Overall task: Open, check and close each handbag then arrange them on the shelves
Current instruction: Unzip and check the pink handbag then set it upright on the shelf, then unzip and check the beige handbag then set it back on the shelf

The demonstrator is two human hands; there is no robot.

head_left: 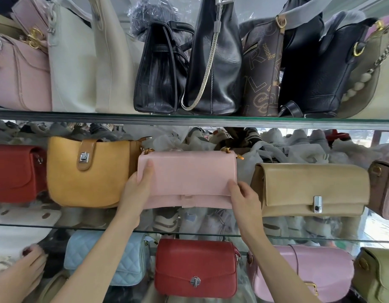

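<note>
Both hands grip a pink bag [187,179] on the middle glass shelf [189,231]: left hand [138,184] at 9 o'clock, right hand [244,194] at 4 o'clock, thumbs pressed on its closed flap.

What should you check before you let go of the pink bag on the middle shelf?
1. Both hands hold the pink bag: ok, left hand at its left end, right hand at its lower right corner.
2. Flap closed: ok, it lies flat.
3. Gap to fit: ok, it sits between the yellow bag and the tan bag.
4. Bottom resting on the glass shelf: cannot tell.
5. Strap tucked away: cannot tell, hidden behind.
</note>
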